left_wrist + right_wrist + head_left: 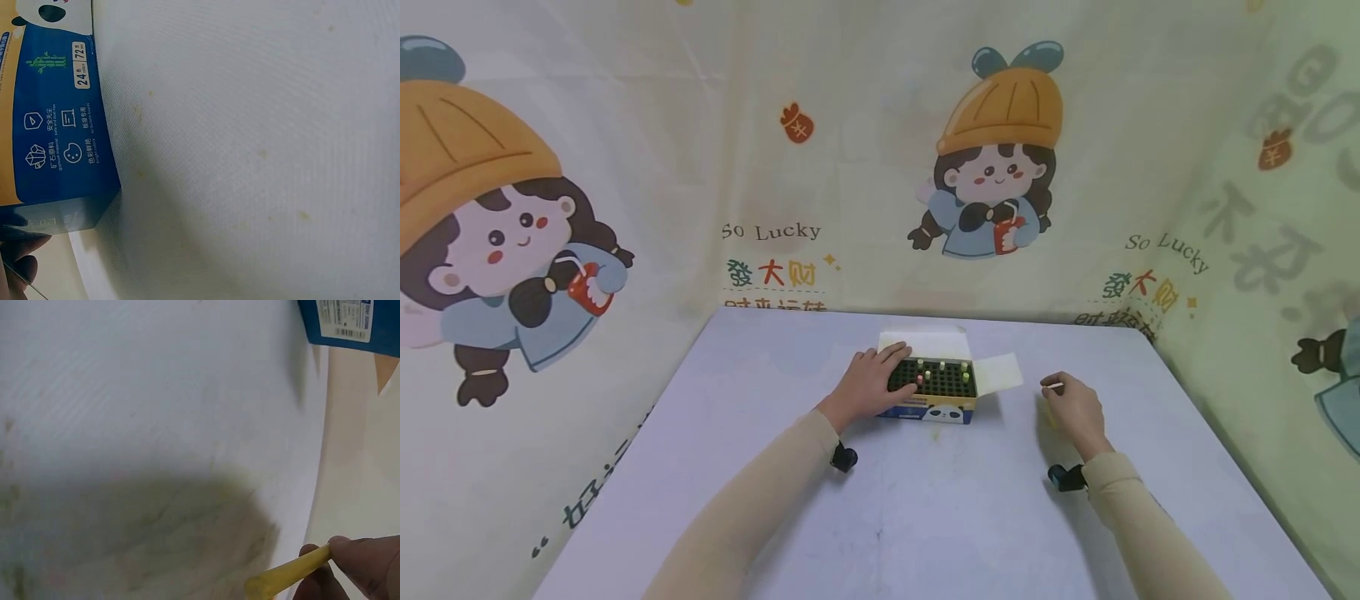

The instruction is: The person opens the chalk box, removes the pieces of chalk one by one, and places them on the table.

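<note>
A blue and yellow chalk box with a panda on its front stands in the middle of the table, lid flaps raised. Its black holed insert bears several pale yellow-green chalk sticks and one reddish stick. My left hand holds the box's left end, thumb over the insert's front; the left wrist view shows only some of its fingers by the box end. To the right of the box, my right hand pinches a yellow chalk stick between thumb and fingers, above the tabletop.
The white table bears faint coloured smudges. A raised side flap sticks out from the box toward my right hand. Behind the table hangs a printed cartoon cloth, which also runs along the sides.
</note>
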Demonstrator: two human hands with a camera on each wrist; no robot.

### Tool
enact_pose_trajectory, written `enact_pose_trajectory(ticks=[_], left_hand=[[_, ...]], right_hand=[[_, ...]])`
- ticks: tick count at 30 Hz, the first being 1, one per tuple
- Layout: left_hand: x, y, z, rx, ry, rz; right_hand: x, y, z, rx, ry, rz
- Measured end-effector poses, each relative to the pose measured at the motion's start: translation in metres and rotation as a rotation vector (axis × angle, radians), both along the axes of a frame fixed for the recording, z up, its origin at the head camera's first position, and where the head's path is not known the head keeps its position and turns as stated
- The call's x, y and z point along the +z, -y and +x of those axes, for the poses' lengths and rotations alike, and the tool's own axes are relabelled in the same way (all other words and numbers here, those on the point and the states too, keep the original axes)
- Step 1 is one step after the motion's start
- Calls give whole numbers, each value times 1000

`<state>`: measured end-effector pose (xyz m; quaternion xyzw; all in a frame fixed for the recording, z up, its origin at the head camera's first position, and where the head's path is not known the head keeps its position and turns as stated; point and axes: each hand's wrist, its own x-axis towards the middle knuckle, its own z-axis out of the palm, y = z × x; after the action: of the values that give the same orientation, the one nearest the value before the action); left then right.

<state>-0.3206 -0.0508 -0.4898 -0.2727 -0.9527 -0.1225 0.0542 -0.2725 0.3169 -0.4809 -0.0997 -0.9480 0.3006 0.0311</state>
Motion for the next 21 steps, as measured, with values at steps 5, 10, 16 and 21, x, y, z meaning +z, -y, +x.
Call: enact_pose_trajectory(ticks=[5,10,16,21], left_hand=[[-2,0,-1,-7,6,10],[-3,0,-1,-5,5,9],[-3,0,-1,-4,3,8],[0,-1,1,-6,6,22]], right_hand=[[-4,-6,2,1,50,24],[-7,-9,3,8,58,19],[-8,-11,2,14,61,9],[-10,-13,1,21,53,-2]])
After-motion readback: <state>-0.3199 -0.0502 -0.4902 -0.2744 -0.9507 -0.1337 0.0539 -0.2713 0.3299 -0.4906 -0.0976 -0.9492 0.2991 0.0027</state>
